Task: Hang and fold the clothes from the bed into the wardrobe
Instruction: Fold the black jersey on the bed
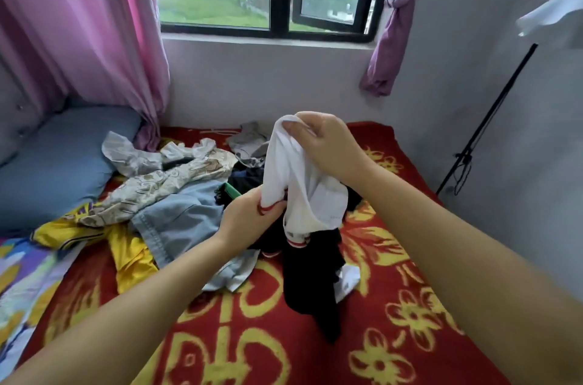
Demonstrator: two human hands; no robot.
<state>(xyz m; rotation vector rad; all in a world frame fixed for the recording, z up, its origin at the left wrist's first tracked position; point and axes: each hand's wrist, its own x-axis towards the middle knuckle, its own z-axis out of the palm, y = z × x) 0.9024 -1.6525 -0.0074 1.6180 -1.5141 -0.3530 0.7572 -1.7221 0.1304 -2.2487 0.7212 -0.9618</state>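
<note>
- White garment [299, 182] with red-striped trim: lifted above the bed, hanging between both hands
- Right hand [328, 145]: closed on the garment's top edge, fingers pinching the fabric
- Left hand [249, 211]: closed on a lower, red-edged part of the same garment
- Black garment [312, 283]: lying on the blanket directly beneath the white one
- Clothes pile, left of centre: denim piece [179, 220], yellow jersey [126, 246], beige patterned piece [157, 186], grey piece [249, 141]
- Red blanket [252, 337] with yellow flowers: covers the bed
- Blue pillow [53, 170]: far left, under the pink curtain [88, 21]
</note>
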